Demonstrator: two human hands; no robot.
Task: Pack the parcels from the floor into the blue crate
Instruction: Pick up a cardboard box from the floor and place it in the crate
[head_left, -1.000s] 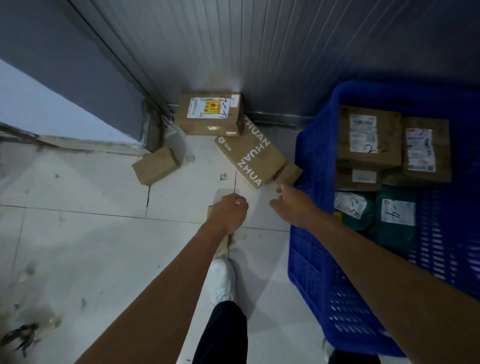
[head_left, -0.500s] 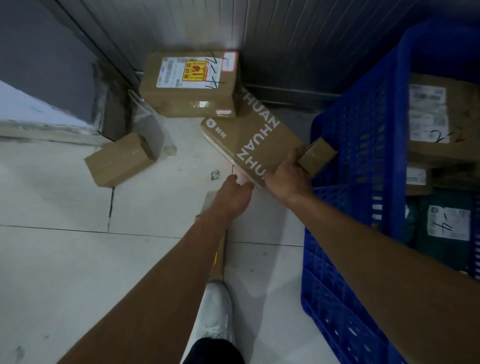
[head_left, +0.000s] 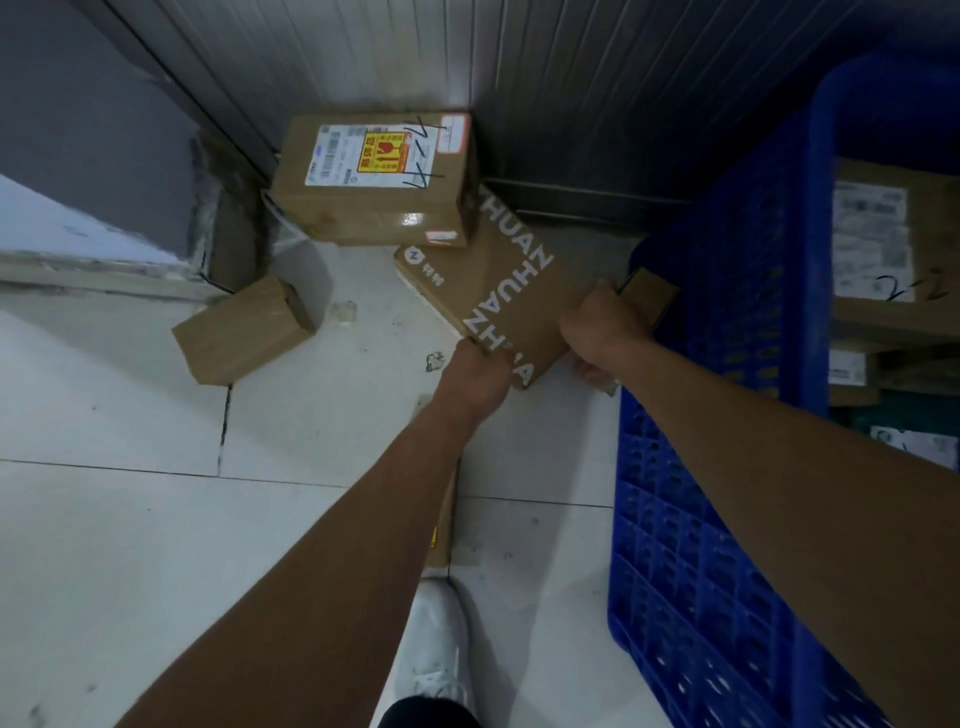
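On tile floor: both hands (head_left: 540, 348) grip flat cardboard parcel (head_left: 498, 296).

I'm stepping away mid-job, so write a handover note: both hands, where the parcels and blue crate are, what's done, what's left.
Left hand grips the near corner of the flat brown cardboard box with white ZHUAN lettering; right hand grips its right edge.
Done: blue plastic crate at right holds several labelled parcels.
On the tiled floor: large brown taped box with a yellow sticker, small plain brown box at left, small brown box beside the crate.
Left: load the flat box, then those three.
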